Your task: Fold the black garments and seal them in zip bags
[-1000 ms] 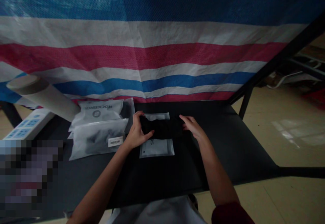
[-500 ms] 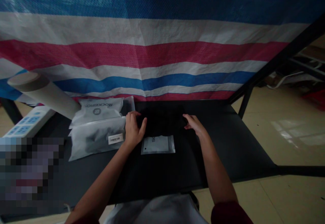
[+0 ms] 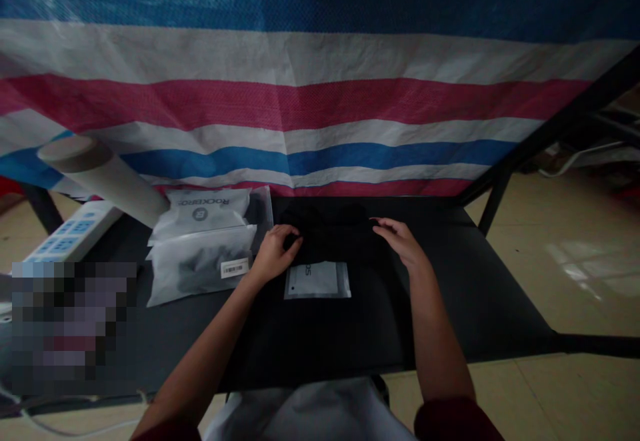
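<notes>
On table (image 3: pixel 465 287): cloth (image 3: pixel 330 231) behind pouch (image 3: pixel 320 281); bags (image 3: pixel 193 269) left of pouch; power strip (image 3: pixel 75 235) left of bags.

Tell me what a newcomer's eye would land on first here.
The striped sheet, its blue, white and red bands filling the view's upper part. Next, the left hand and right hand, either side of a black bundle that barely shows on the dark table. Then the small pale pouch just below it.

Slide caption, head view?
Left hand and right hand at black fabric partly covering a small plastic bag on a dark table.
</notes>
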A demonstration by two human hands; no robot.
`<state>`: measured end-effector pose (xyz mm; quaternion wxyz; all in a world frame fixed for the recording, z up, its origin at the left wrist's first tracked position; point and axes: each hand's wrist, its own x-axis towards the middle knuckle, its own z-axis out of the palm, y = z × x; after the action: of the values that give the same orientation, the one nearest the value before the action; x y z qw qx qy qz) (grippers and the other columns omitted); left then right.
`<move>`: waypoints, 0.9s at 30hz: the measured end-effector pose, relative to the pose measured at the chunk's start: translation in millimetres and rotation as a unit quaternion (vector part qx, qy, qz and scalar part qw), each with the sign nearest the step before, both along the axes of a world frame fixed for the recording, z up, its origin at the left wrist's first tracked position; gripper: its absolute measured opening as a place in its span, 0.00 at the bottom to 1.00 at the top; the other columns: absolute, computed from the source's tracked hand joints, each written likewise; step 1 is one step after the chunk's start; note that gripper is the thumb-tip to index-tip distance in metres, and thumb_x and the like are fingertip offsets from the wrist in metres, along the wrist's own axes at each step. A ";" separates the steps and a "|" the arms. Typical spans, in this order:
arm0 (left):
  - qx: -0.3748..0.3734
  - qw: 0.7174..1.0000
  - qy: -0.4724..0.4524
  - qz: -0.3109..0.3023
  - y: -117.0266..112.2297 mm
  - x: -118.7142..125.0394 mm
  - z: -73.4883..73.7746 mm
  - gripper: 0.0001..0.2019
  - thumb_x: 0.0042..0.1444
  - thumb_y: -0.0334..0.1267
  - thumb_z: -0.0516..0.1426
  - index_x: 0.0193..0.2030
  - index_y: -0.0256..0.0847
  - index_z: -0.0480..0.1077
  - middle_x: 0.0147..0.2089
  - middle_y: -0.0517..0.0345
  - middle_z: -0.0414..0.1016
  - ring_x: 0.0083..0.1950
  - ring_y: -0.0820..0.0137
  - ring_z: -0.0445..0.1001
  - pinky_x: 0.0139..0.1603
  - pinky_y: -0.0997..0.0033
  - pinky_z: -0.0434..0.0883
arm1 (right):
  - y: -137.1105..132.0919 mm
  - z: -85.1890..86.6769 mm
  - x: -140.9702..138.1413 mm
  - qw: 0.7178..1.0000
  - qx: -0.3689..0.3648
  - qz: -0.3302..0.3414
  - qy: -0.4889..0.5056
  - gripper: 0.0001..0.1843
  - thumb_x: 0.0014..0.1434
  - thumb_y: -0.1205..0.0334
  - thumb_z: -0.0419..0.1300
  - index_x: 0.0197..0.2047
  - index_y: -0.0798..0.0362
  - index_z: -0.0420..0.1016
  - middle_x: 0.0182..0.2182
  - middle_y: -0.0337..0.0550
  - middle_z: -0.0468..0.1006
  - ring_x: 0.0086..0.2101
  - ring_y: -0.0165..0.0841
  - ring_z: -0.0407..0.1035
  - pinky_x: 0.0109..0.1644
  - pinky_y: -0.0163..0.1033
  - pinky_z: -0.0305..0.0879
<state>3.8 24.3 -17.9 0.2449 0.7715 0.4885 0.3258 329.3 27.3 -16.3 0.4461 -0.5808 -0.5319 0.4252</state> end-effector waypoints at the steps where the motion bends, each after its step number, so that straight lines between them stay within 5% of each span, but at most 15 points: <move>1: -0.047 0.997 -0.059 -0.036 -1.1 -0.7 5.1 0.13 0.61 0.47 0.51 0.37 0.40 0.69 0.32 0.54 0.73 0.37 0.63 0.73 0.41 0.62 0.70 | -1.3 4.4 0.5 0.998 -0.018 0.007 0.059 0.16 0.49 0.47 0.64 0.30 0.52 0.75 0.37 0.45 0.80 0.39 0.36 0.74 0.48 0.42 0.66; 4: -0.181 0.956 -0.198 -0.115 -5.3 -0.4 14.9 0.24 0.66 0.54 0.39 0.43 0.39 0.67 0.18 0.64 0.64 0.20 0.69 0.67 0.26 0.69 0.66 | -3.6 12.0 1.6 0.983 -0.086 0.025 0.161 0.24 0.53 0.36 0.57 0.29 0.50 0.70 0.17 0.35 0.72 0.20 0.30 0.66 0.37 0.41 0.69; 7: -0.163 0.970 -0.169 -0.060 -10.5 6.4 14.2 0.23 0.64 0.56 0.43 0.45 0.39 0.67 0.22 0.62 0.68 0.21 0.70 0.67 0.24 0.70 0.65 | -2.7 10.3 -3.8 0.981 -0.111 0.034 0.153 0.27 0.54 0.33 0.54 0.30 0.51 0.69 0.12 0.31 0.66 0.13 0.26 0.57 0.30 0.39 0.68; 9: -0.066 0.995 -0.072 -0.003 -14.8 15.4 9.1 0.20 0.60 0.55 0.53 0.46 0.40 0.68 0.33 0.56 0.74 0.32 0.66 0.73 0.34 0.66 0.69 | -0.9 5.3 -11.9 0.987 -0.099 0.030 0.121 0.25 0.53 0.36 0.58 0.32 0.53 0.71 0.18 0.37 0.73 0.18 0.28 0.66 0.30 0.37 0.67; 12: 0.067 0.995 0.070 0.033 -21.1 31.3 0.2 0.27 0.51 0.54 0.61 0.53 0.41 0.67 0.48 0.48 0.74 0.48 0.56 0.71 0.49 0.56 0.68 | 1.4 -4.6 -26.1 0.997 -0.054 0.043 0.044 0.21 0.55 0.42 0.60 0.36 0.53 0.74 0.32 0.45 0.80 0.34 0.35 0.75 0.37 0.38 0.69; 16: 0.080 0.984 0.155 0.025 -19.3 28.4 4.9 0.10 0.56 0.46 0.58 0.37 0.42 0.72 0.39 0.52 0.76 0.41 0.59 0.73 0.43 0.59 0.66 | 1.8 -15.5 -37.3 0.986 0.035 0.090 -0.136 0.16 0.56 0.52 0.61 0.45 0.50 0.77 0.44 0.47 0.79 0.45 0.38 0.73 0.46 0.43 0.69; 19: 0.102 0.973 0.099 0.183 -10.7 -5.8 25.5 0.11 0.58 0.41 0.55 0.26 0.41 0.67 0.27 0.58 0.71 0.30 0.67 0.70 0.34 0.66 0.63 | 1.5 -19.3 -38.9 0.966 0.073 0.110 -0.221 0.17 0.58 0.55 0.60 0.49 0.49 0.76 0.49 0.48 0.76 0.48 0.38 0.71 0.50 0.45 0.68; 22: 0.175 0.919 -0.027 0.353 -8.8 -38.9 45.0 0.12 0.59 0.40 0.53 0.25 0.41 0.64 0.25 0.61 0.66 0.29 0.69 0.67 0.33 0.69 0.62 | 1.7 -21.5 -39.5 0.956 0.081 0.111 -0.258 0.16 0.59 0.55 0.59 0.49 0.50 0.76 0.52 0.50 0.75 0.50 0.39 0.70 0.54 0.47 0.66; 24: 0.195 0.921 -0.050 0.334 -14.8 -40.5 48.0 0.08 0.58 0.40 0.54 0.29 0.41 0.64 0.27 0.60 0.67 0.31 0.68 0.68 0.35 0.68 0.64 | 1.5 -22.8 -40.8 0.949 0.083 0.105 -0.284 0.16 0.59 0.55 0.59 0.48 0.50 0.77 0.52 0.50 0.74 0.51 0.40 0.70 0.56 0.49 0.64; 27: 0.144 0.980 0.034 0.132 -28.6 -9.0 35.7 0.16 0.52 0.42 0.59 0.47 0.41 0.65 0.43 0.52 0.72 0.44 0.61 0.71 0.44 0.63 0.68 | 0.4 -24.5 -42.9 0.937 0.095 0.096 -0.321 0.15 0.58 0.55 0.60 0.47 0.49 0.78 0.53 0.50 0.74 0.52 0.42 0.69 0.59 0.51 0.61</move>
<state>-5.3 -4.3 17.8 0.0690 0.7381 0.5420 0.3958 286.4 27.8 -40.9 0.2618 -0.5878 -0.7377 0.2044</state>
